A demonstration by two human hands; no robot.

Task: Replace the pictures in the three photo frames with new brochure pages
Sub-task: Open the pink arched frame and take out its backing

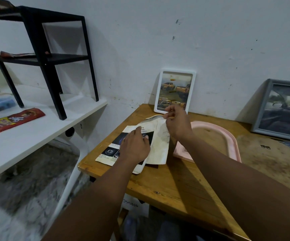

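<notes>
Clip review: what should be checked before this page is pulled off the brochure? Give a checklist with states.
1. Left hand presses brochure down flat: ok.
2. Right hand pinches lifted page at its top edge: ok.
3. Page already free of brochure: cannot tell.
4. Pink frame lies flat on table beside brochure: ok.
5. Pink frame emptied of old picture: cannot tell.
6. White frame and grey frame lean against wall: ok.

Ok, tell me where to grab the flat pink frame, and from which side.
Probably its right rim, from the right: the pink frame lies flat with an open middle, leaving that rim free to pinch, while the brochure page and right hand crowd its left.
</notes>
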